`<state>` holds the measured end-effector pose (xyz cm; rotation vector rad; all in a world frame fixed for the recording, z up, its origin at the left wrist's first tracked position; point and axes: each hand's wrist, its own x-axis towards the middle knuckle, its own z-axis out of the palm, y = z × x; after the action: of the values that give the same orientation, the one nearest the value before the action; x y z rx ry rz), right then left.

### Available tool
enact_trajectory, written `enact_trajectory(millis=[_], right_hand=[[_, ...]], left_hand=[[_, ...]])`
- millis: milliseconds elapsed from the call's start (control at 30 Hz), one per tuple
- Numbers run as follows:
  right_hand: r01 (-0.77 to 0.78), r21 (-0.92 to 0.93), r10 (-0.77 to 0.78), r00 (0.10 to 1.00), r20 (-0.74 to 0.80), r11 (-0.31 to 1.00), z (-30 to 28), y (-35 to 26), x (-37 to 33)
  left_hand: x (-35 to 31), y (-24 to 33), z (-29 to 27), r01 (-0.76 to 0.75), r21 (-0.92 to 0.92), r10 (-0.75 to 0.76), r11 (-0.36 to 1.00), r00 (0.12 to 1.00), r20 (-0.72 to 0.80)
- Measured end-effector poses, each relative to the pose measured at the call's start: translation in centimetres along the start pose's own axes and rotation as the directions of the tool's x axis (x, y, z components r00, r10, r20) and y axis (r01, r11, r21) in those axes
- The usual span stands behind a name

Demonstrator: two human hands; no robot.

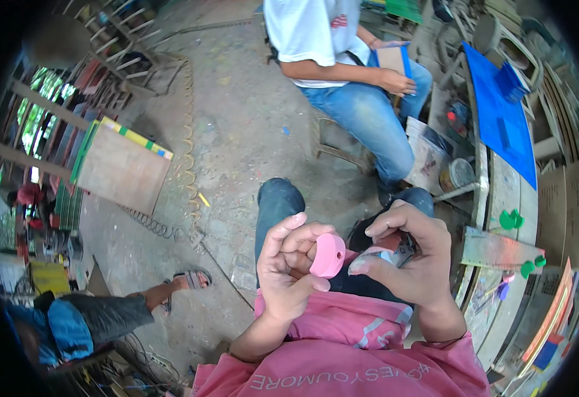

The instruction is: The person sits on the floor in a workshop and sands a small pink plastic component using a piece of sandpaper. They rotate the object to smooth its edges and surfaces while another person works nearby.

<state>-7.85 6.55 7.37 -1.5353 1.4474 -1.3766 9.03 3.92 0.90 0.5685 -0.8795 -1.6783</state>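
Gripping pink curved block [326, 257] (hole showing) between thumb and fingers: left hand [285, 270]. Pinching reddish strip [386, 244] between thumb and fingertips: right hand [416, 259].

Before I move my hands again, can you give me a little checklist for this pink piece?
1. Pink curved piece held in the left hand: ok, between thumb and fingers.
2. Small hole in sight: ok, it shows as a dark spot on the piece.
3. Thin reddish strip held in the right hand: ok.
4. Strip touching the pink piece: not ok, a gap shows between them.
5. Underside of the piece smooth: cannot tell, it is hidden.
6. Other person's hand out of the way: ok, it's at a blue-edged board.
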Motion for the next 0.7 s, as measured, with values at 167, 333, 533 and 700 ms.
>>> enact_trajectory(millis=[167, 333, 533, 700], right_hand=[[0.157, -0.012, -0.158, 0.986, -0.049, 0.988, 3.4, 0.0, -0.4], [0.229, -0.065, -0.237, 0.954, -0.182, 0.971, 5.2, 0.2, -1.2], [0.276, -0.113, -0.297, 0.918, -0.264, 0.954, 5.6, 0.9, -1.5], [0.259, -0.09, -0.274, 0.921, -0.279, 0.962, 5.6, 0.3, -1.3]], left_hand=[[-0.5, 0.9, -0.9, -0.116, 0.06, 0.12, 0.991, 0.99, -0.078], [-0.7, 0.9, -1.1, -0.223, 0.063, 0.226, 0.973, 0.973, -0.051], [-0.2, 0.3, -1.6, -0.336, 0.036, 0.332, 0.941, 0.939, 0.087], [-0.2, 0.3, -1.1, -0.385, 0.046, 0.378, 0.922, 0.919, 0.114]])
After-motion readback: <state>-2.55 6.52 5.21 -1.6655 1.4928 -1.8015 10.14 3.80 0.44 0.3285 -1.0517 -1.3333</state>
